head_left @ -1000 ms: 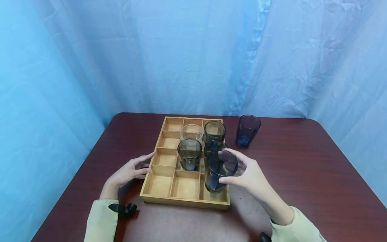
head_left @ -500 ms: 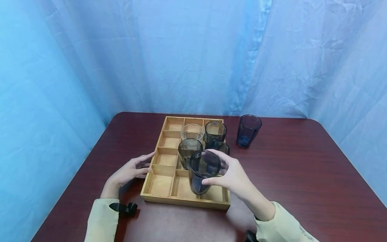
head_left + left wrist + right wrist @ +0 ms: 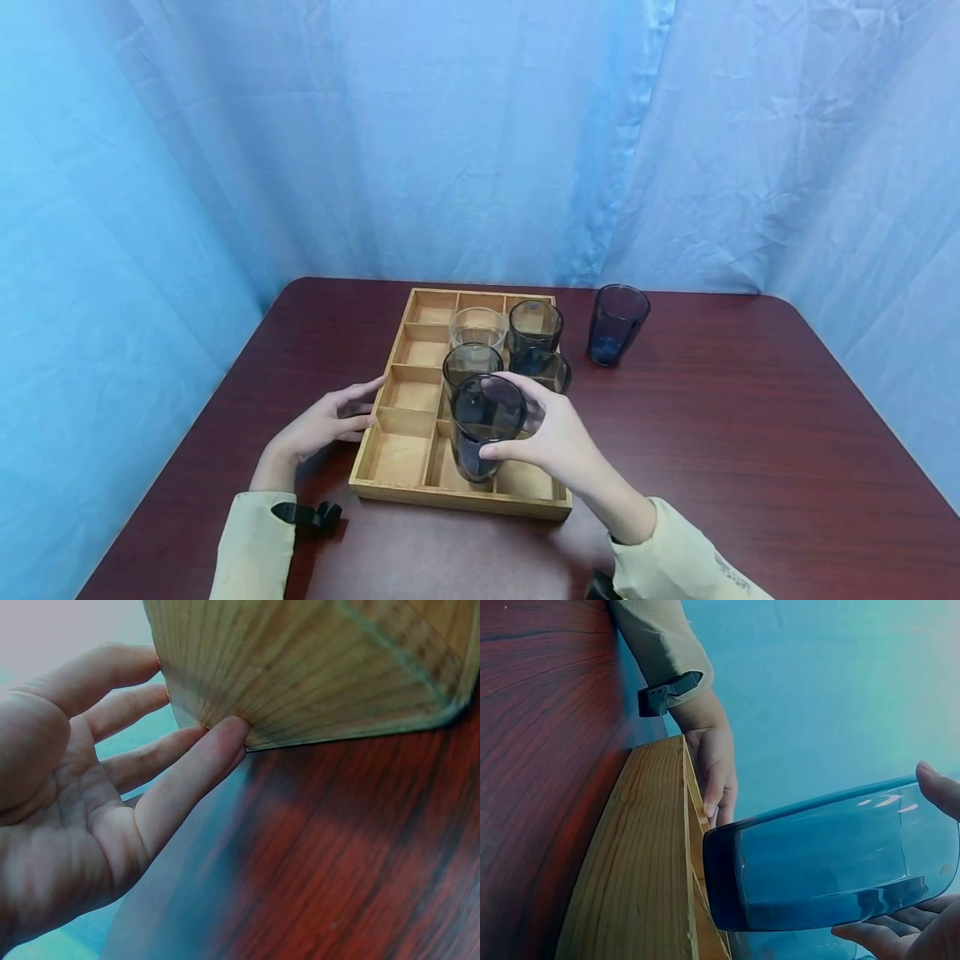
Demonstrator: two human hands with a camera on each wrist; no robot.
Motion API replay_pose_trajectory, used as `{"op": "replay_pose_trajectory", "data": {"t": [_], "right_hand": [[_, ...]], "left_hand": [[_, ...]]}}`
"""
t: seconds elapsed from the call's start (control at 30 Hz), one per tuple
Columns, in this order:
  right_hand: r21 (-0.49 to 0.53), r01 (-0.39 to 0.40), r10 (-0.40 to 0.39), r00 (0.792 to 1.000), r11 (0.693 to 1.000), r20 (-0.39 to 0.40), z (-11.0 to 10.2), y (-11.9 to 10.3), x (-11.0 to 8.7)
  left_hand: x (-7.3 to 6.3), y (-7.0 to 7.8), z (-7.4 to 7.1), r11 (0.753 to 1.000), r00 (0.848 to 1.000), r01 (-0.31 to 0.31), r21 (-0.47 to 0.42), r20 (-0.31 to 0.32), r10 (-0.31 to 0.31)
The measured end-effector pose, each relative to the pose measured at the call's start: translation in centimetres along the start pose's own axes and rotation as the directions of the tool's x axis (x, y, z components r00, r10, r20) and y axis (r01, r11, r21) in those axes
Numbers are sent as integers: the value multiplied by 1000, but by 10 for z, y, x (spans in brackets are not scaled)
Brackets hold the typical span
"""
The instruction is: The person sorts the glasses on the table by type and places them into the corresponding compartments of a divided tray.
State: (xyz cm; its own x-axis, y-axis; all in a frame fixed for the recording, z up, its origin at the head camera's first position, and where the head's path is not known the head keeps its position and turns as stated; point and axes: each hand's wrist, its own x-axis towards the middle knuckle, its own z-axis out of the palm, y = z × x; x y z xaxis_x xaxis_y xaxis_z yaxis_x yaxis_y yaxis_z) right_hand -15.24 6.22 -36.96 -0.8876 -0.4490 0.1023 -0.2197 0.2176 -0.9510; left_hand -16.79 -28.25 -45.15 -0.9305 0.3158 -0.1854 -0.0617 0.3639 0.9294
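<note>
My right hand [image 3: 561, 437] grips a dark tinted drinking glass [image 3: 471, 457] near its rim, thumb on the near side. The glass is over the front middle compartment of a wooden divided tray [image 3: 450, 498]. In the right wrist view the base of the glass [image 3: 817, 862] is about level with the tray's top edge; whether it touches the compartment floor is hidden. My left hand [image 3: 322, 425] rests against the tray's left side. Fingertips and thumb [image 3: 225, 739] touch its outer wall in the left wrist view, the fingers loosely extended.
A clear glass [image 3: 476, 321] and smoky glasses, among them one at the back right [image 3: 535, 321] and another in front of it [image 3: 551, 367], stand in the tray. One dark blue glass [image 3: 617, 325] stands on the dark red table [image 3: 750, 433], right of the tray.
My right hand has carried the dark glass leftward, from the front right compartment to the front middle one. The left hand has stayed at the tray's side.
</note>
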Motion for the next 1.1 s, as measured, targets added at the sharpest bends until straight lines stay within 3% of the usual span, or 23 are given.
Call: {"op": "replay_pose_trajectory", "data": {"t": [0.3,0.8,1.1], "right_hand": [[-47,3,-3,1000,999,2,6,1,2],[7,-7,7,1000,1000,15,16,8,1],[5,27,-27,999,1000,19,18,11,0]], "left_hand": [[1,0,2,1000,1000,12,4,-6,-12],[0,0,0,1000,1000,10,3,-3,-10],[0,0,0,1000,1000,7,0,-1,-7]]}}
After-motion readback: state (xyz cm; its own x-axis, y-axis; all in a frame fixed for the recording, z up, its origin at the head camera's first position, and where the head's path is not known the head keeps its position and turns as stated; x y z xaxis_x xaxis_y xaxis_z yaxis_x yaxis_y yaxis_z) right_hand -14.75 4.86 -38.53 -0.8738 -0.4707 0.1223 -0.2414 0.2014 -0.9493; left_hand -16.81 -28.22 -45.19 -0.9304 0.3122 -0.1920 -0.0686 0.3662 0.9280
